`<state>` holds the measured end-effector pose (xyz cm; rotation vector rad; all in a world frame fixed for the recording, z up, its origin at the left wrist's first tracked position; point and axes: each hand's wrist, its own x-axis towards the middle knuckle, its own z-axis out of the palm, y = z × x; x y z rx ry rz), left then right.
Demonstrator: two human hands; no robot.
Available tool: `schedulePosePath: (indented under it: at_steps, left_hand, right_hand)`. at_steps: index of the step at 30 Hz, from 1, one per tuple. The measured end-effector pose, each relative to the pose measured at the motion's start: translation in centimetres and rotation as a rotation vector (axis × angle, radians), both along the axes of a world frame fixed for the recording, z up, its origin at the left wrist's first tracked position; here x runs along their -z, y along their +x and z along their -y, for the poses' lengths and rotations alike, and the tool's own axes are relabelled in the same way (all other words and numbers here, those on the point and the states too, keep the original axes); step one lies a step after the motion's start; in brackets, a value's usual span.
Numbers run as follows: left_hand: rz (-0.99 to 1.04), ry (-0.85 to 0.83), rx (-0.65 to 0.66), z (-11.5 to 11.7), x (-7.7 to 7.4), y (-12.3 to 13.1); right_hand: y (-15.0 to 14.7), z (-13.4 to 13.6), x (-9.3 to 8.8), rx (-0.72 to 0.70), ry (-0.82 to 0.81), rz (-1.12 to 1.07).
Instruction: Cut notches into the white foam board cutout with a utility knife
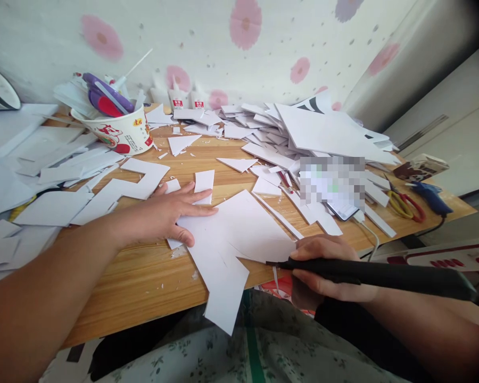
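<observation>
A white foam board piece (239,229) with angular cut edges lies on the wooden table (151,282), one corner jutting past the front edge. Fingers spread, my left hand (159,213) presses flat on the board's left side and reaches over small scraps. Wrapped in my right hand (331,266) is a black utility knife (383,274), its tip at the board's lower right edge beside a notch. Thin lines mark the board near that notch. A narrow white strip (277,215) lies along the board's upper right edge.
Foam board offcuts (263,122) pile up at the back and left. A paper bucket (122,130) holds tools; glue bottles (187,98) stand by the wall. At right are a phone (343,207) with its cable, scissors (407,205) and a blue corded tool (431,197).
</observation>
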<state>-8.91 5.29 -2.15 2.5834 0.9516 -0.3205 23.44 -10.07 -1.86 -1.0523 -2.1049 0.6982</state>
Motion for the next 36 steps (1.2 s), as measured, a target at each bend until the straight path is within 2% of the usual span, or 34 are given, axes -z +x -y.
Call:
schedulePosePath:
  at_steps: [5, 8, 15, 17, 22, 25, 28, 32, 36]
  left_hand:
    - [-0.005, 0.016, 0.013, 0.6, -0.5, 0.0]
    - [-0.013, 0.036, 0.036, 1.0, -0.9, 0.1]
    - [0.031, 0.039, 0.115, 1.7, -1.1, 0.7]
    - [0.050, 0.064, 0.140, 1.9, -0.8, 0.9]
    - [0.067, 0.097, 0.162, 2.7, -0.4, 1.5]
    - [0.069, 0.084, 0.170, 3.1, -0.4, 1.9]
    - [0.074, 0.066, 0.172, 3.3, -0.4, 2.1]
    - [0.094, 0.066, 0.173, 3.3, -0.4, 2.2]
    - [0.106, 0.058, 0.178, 3.2, -0.3, 2.1]
  right_hand:
    - [0.6, 0.1, -0.9, 0.233, -0.136, -0.147]
    - [0.4, -0.4, -1.5, 0.296, -0.149, -0.209]
    - [-1.6, -0.6, -1.6, 0.240, -0.296, -0.231]
    - [-2.4, -0.8, -1.2, 0.219, -0.420, -0.268]
    - [-4.3, -1.8, -0.8, 0.136, -0.867, -0.539]
    - [-5.3, -2.7, -1.0, 0.113, -0.980, -0.641]
    - [-6.2, -3.4, -1.1, 0.130, -0.968, -0.633]
    - [-7.2, -4.4, -0.8, 0.211, -0.785, -0.506]
    - [-7.8, -5.4, -0.7, 0.173, -0.705, -0.460]
